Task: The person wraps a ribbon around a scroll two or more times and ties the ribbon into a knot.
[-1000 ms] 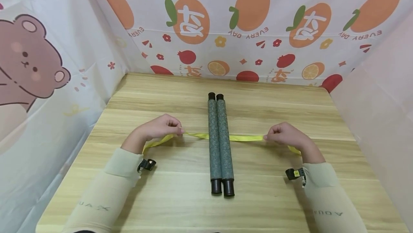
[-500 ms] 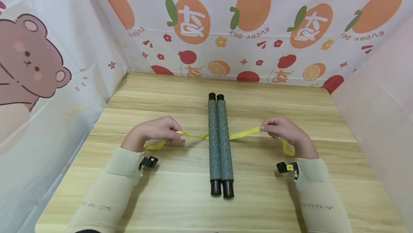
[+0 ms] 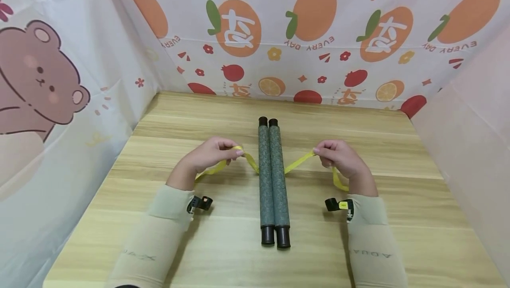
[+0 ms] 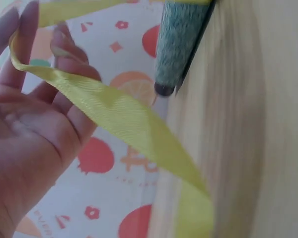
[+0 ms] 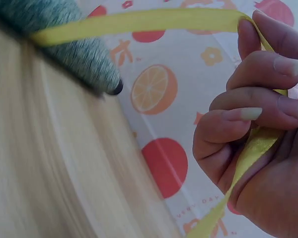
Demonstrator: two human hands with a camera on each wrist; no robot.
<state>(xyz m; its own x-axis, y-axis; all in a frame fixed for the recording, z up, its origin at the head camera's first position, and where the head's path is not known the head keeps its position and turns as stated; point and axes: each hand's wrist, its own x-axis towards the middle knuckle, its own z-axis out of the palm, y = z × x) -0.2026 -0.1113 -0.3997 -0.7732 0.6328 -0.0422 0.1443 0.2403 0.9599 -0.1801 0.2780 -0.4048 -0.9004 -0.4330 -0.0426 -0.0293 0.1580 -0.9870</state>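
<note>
Two green speckled rolls [image 3: 264, 173] with dark end caps, like a rolled-up scroll, lie side by side on the wooden table [image 3: 223, 252]. A yellow ribbon [image 3: 299, 162] runs beneath them and rises on both sides. On the left, my left hand [image 3: 211, 157] pinches the ribbon between thumb and fingers, and its tail hangs past the palm. My right hand [image 3: 342, 157] pinches the other side between thumb and forefinger. In the right wrist view, the ribbon [image 5: 164, 21] stretches from the roll to the fingertips, and its tail passes behind the curled fingers. The rolls hide the ribbon's middle.
A white cloth with a fruit print [image 3: 311, 57] hangs behind the table. At the left hangs a pale cloth with a bear print [image 3: 44, 75]. Small black cameras sit on both wrists, over light sleeves [image 3: 147, 239].
Both hands have moved inward toward the rolls and up, still pinching the ribbon. Its two sides, nearly flat before, now slope upward from the rolls. The rolls stay in place.
</note>
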